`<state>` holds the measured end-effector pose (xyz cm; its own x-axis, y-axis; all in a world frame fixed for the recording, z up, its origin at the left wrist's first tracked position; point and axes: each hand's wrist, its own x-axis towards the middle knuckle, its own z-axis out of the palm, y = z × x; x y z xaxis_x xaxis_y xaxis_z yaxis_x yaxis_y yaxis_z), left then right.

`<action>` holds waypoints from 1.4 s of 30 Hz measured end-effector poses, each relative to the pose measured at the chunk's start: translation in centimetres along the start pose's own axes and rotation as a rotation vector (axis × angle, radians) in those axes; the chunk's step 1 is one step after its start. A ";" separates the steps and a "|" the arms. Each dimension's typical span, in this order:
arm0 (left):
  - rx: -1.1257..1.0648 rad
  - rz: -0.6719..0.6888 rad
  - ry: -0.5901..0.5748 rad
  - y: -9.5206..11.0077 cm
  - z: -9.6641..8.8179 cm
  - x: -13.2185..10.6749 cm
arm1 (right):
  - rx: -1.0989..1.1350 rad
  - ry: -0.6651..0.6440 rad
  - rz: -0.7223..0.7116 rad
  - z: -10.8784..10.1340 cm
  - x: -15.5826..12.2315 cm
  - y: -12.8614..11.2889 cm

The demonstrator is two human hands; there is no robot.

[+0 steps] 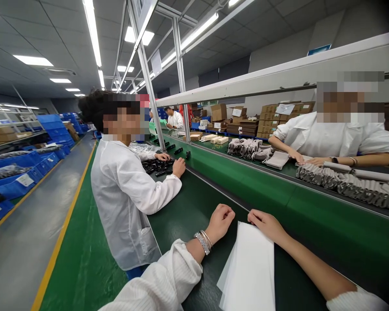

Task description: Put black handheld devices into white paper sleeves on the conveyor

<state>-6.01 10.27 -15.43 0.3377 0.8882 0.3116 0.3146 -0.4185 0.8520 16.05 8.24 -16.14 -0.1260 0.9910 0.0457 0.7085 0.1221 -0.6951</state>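
My left hand (pixel 219 221) rests on the dark green work surface (pixel 188 207) as a loose fist with nothing visible in it; a silver bracelet sits on the wrist. My right hand (pixel 266 224) lies with curled fingers on the top edge of a stack of thin white sheets (pixel 249 270), touching the upper corner. The sheets lie flat between my two forearms. Both arms wear white sleeves.
A person in a white coat (pixel 126 190) stands close on my left, hands on small black parts (pixel 157 166). Across the green conveyor belt (pixel 262 185) another person (pixel 330 138) handles grey pouches (pixel 343 181). Blue bins (pixel 16 172) line the aisle at left. Cardboard boxes (pixel 272 114) stand behind.
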 end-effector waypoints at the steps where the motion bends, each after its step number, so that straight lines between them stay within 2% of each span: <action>1: 0.000 -0.001 0.001 0.0 0.0 0.0 | 0.003 -0.002 -0.001 0.0 0.0 0.0; 15: -0.021 0.039 -0.070 0.2 -0.4 0.6 | 0.049 0.061 -0.054 -0.8 0.2 -1.0; 30: -0.069 -0.015 -0.109 0.3 -0.7 1.6 | 0.058 0.101 -0.020 -1.2 0.4 -1.1; 42: -0.013 0.027 -0.143 -1.3 -0.6 2.4 | 0.038 0.146 -0.013 -1.1 1.2 -1.2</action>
<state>-6.16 13.11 -15.50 0.4688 0.8402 0.2724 0.2926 -0.4387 0.8497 15.82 9.31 -14.44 -0.0310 0.9872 0.1567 0.6805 0.1356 -0.7201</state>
